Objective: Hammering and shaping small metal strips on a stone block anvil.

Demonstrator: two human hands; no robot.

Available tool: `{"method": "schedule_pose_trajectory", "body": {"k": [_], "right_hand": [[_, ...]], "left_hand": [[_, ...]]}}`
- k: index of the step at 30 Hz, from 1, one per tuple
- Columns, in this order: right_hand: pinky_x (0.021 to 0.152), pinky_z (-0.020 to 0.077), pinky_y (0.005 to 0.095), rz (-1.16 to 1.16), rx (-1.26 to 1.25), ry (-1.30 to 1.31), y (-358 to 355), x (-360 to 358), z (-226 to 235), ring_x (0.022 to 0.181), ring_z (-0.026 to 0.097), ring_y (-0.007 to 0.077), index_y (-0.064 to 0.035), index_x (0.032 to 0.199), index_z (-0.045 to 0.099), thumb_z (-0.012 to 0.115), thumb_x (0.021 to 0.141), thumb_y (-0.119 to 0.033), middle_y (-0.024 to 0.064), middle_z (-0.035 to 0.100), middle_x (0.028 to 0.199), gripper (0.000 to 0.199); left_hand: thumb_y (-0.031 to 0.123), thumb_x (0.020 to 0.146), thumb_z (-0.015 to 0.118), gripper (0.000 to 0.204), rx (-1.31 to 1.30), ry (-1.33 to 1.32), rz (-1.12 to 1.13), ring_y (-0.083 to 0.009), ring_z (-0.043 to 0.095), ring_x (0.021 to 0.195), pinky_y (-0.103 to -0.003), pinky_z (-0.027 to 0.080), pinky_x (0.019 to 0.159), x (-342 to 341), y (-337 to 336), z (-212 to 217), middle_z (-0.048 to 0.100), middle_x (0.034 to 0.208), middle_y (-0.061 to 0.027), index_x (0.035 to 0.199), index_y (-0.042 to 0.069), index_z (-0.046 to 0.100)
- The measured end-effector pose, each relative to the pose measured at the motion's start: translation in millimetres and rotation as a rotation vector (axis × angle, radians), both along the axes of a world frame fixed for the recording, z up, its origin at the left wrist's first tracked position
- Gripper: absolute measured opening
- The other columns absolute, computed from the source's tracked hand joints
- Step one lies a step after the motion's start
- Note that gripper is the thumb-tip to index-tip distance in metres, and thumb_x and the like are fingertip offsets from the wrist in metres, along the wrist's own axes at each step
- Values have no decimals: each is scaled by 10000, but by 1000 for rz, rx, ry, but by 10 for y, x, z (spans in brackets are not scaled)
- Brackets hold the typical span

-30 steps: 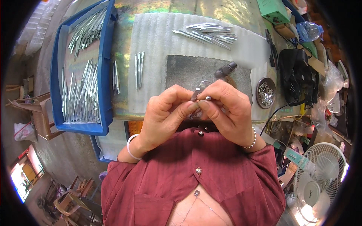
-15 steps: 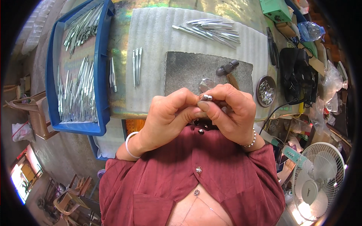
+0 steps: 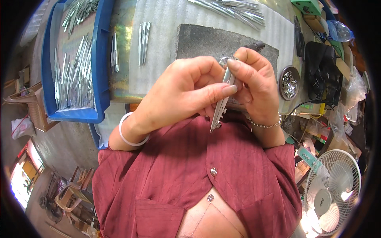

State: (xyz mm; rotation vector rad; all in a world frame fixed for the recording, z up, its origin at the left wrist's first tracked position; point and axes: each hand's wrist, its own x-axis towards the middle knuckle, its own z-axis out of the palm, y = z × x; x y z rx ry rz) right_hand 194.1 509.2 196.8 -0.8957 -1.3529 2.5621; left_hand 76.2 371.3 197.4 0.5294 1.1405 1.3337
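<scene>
My left hand (image 3: 194, 81) and my right hand (image 3: 256, 81) meet in front of my chest. Between them is a slim, silvery metal piece (image 3: 218, 113), long and narrow, tilted with its lower end pointing toward my shirt. The left thumb presses along its side. At its upper end, the right thumb and index finger pinch it; small bright metal shows there, too small to name. Just beyond the fingers lies a dark grey slab (image 3: 202, 39), partly covered by my hands. A hammer's dark head (image 3: 256, 46) rests on it, behind the right hand.
Left stands a blue tray (image 3: 102, 59) of slim metal pieces (image 3: 79, 79). Several more (image 3: 144, 41) lie on the white foam sheet (image 3: 158, 43), with a pile (image 3: 234, 12) at the back. A round dish (image 3: 281, 85) of small metal bits stands right; a fan (image 3: 333, 194) is lower right.
The metal piece has turned from nearly end-on to showing its length. My left fingers have loosened, with the thumb laid along it. The table has shifted upward in the view.
</scene>
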Motion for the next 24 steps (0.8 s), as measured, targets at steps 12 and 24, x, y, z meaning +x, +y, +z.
{"method": "schedule_pose_trajectory", "body": {"k": [12, 24], "right_hand": [[330, 245, 161, -93, -108, 46, -34, 110, -52, 378, 348, 10, -68, 750, 552, 604, 875, -147, -20, 522, 595, 156], [341, 270, 165, -232, -29, 114, -99, 345, 27, 393, 363, 23, -62, 751, 539, 586, 890, -138, 2, 530, 600, 165]], "left_hand": [[180, 887, 628, 179, -81, -78, -61, -64, 556, 450, -164, 404, 381, 28, 124, 91, 590, 603, -14, 862, 32, 531], [166, 888, 626, 184, -61, 8, -220, -76, 582, 477, -166, 430, 396, 119, 254, 187, 597, 605, -29, 841, 21, 522]]}}
